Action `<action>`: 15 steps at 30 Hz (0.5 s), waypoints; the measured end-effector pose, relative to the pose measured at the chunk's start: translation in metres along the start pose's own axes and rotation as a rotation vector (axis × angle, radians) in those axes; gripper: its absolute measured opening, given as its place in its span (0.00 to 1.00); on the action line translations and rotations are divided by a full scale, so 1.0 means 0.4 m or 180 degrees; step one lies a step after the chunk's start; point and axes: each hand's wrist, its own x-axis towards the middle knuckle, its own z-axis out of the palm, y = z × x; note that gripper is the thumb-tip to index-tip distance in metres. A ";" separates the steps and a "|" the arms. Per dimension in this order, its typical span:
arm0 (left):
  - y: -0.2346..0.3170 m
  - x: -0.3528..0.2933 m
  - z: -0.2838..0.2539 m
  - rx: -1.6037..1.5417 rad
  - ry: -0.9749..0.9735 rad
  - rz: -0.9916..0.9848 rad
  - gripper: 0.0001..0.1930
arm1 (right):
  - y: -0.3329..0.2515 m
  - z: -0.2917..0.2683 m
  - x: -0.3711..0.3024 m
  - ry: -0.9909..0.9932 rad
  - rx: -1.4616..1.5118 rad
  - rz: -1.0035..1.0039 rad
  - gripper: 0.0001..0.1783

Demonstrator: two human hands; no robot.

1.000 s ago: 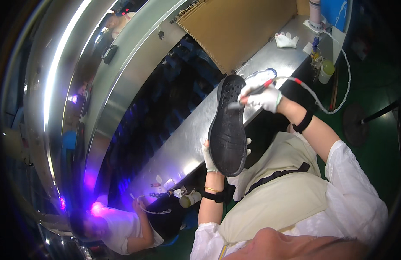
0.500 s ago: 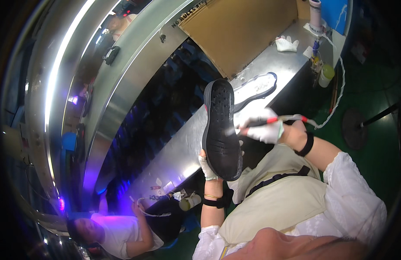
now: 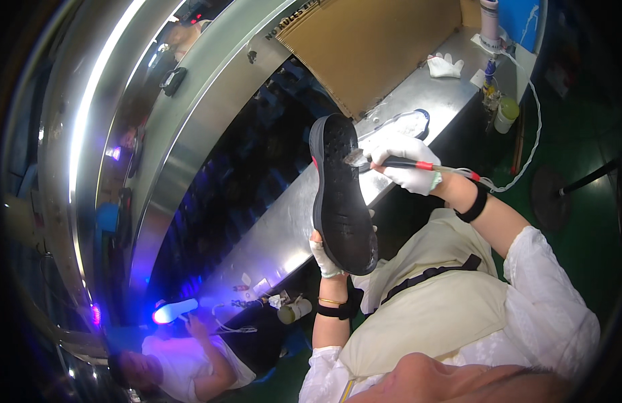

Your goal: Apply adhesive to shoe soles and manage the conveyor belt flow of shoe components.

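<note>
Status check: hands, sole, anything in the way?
Left hand gripping black shoe sole. Right hand holding red-banded brush, bristles at sole's right edge. Nothing visible blocking the brush.

This looks like a shoe-making workshop: a black sole (image 3: 344, 221) and a corded brush (image 3: 399, 162) are in use over a long steel bench (image 3: 277, 242), where a second sole (image 3: 413, 123) lies. A strip lamp (image 3: 89, 94) lines the metal housing (image 3: 198, 82) opposite, and a co-worker (image 3: 196, 368) (bathed in purple light) is along the same bench, near a pot (image 3: 296, 310).
</note>
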 end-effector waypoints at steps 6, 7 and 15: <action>0.016 0.009 -0.009 0.0005 0.0240 0.0065 0.43 | -0.002 -0.004 -0.029 -0.0707 0.0206 -0.0001 0.10; 0.018 0.011 -0.011 -0.0068 0.0249 -0.0028 0.43 | -0.011 -0.002 -0.030 -0.0732 0.0189 0.0016 0.10; 0.011 0.021 -0.047 -0.0438 0.0340 0.0187 0.37 | -0.006 0.031 -0.048 -0.1131 0.0305 -0.0459 0.13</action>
